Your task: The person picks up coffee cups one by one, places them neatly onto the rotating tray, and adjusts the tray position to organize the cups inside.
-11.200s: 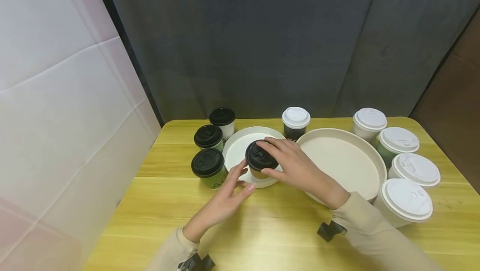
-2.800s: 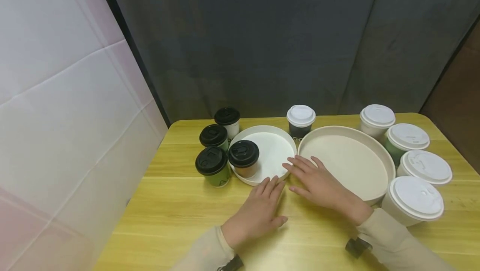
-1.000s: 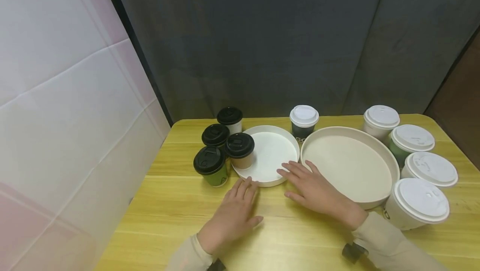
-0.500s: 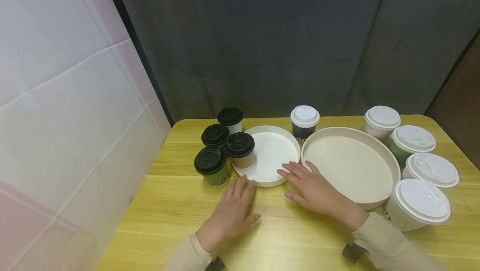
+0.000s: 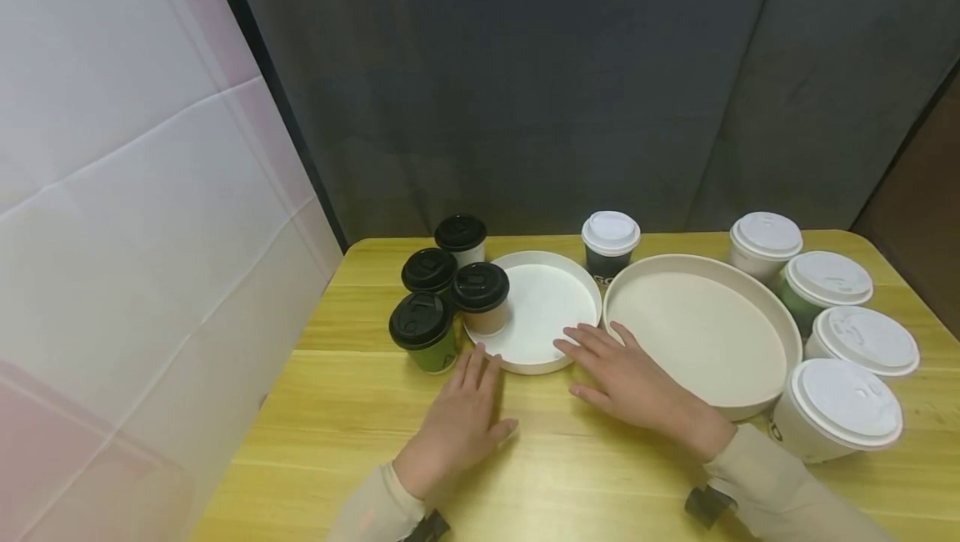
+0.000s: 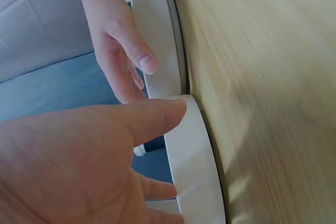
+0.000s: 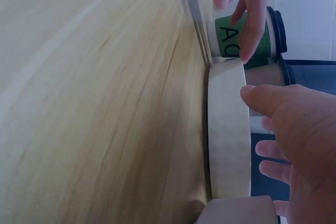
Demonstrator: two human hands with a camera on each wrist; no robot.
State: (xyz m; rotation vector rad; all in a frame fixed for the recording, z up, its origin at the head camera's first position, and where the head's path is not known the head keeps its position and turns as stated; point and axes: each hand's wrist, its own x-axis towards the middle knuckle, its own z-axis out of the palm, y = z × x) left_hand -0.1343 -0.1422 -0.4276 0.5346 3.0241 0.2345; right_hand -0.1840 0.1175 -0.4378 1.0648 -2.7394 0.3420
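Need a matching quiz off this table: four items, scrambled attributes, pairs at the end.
Things:
1. Black-lidded brown paper cup
2. Larger round tray
3. White-lidded black paper cup
4. Smaller round tray

Descriptions:
A. Near the table's back edge, beyond where the trays meet
B. White
C. Standing inside the smaller tray, at its left side in the head view
D. Beige

Pairs: 1-C, 2-D, 3-A, 4-B

Small tray [image 5: 555,304] white; at 9 o'clock, brown cup [image 5: 486,323], black lid [image 5: 481,285]. Large tray [image 5: 697,325] beige; at 10 o'clock, black cup [image 5: 608,264], white lid [image 5: 611,230]. Tabletop [image 5: 315,417] yellow, wood-grained.
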